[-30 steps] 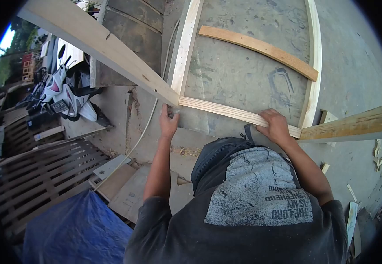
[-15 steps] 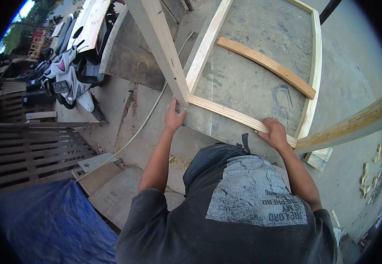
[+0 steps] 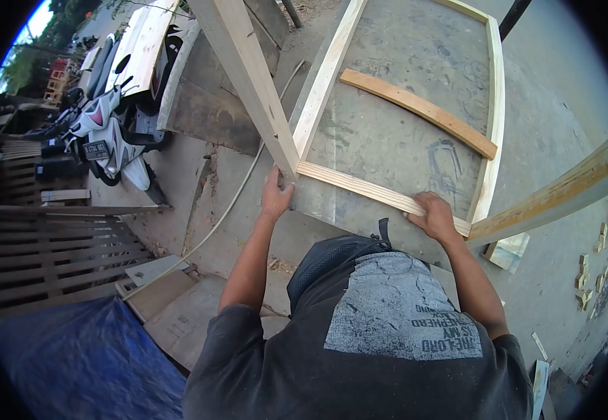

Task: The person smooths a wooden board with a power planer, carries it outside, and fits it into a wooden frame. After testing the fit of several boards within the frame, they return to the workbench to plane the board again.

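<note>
A pale wooden frame lies over a worn grey board (image 3: 395, 119). My left hand (image 3: 276, 197) is closed at the foot of a wooden post (image 3: 251, 77), thumb and fingers at its lower end, by the frame's near left corner. My right hand (image 3: 433, 215) is wrapped over the near wooden rail (image 3: 360, 186), close to its right end; the fingertips beneath are hidden. Beyond the rail, a browner wooden slat (image 3: 419, 112) lies slantwise, its right end resting on the frame's right rail (image 3: 492, 105). The left rail (image 3: 328, 80) runs away from the post.
A second post (image 3: 549, 192) rises at the right corner. On the left are a parked white scooter (image 3: 111, 143), a slatted wooden pallet (image 3: 52, 245) and a blue tarp (image 3: 94, 350). A pale hose (image 3: 230, 206) crosses the ground. Wood offcuts (image 3: 584, 283) lie at the right.
The view has shifted slightly, so the frame appears a little further left. Both hands keep their places on the post and the near rail.
</note>
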Action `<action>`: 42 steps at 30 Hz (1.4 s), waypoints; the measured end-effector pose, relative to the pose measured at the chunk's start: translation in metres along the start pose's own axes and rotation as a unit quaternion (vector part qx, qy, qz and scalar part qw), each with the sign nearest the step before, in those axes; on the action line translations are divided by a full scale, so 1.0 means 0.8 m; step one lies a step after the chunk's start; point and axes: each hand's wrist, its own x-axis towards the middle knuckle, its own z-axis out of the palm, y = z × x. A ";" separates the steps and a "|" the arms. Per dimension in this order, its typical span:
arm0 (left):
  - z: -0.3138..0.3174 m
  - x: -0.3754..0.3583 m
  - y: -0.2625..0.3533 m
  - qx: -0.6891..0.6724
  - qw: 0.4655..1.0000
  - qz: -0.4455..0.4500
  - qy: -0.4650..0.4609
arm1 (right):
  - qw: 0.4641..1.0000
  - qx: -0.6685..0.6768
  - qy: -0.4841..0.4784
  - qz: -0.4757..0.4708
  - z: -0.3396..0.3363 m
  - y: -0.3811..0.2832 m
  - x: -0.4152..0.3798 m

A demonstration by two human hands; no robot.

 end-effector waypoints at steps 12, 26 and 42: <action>0.005 -0.004 0.003 0.019 1.000 -0.018 0.007 | 1.000 0.009 0.015 -0.008 0.005 0.006 0.000; -0.008 0.007 0.012 0.000 1.000 -0.018 0.014 | 0.999 0.019 -0.005 -0.025 0.002 0.005 -0.007; -0.031 0.024 0.021 0.056 0.996 0.064 -0.032 | 0.997 0.038 -0.018 -0.061 0.000 0.008 -0.012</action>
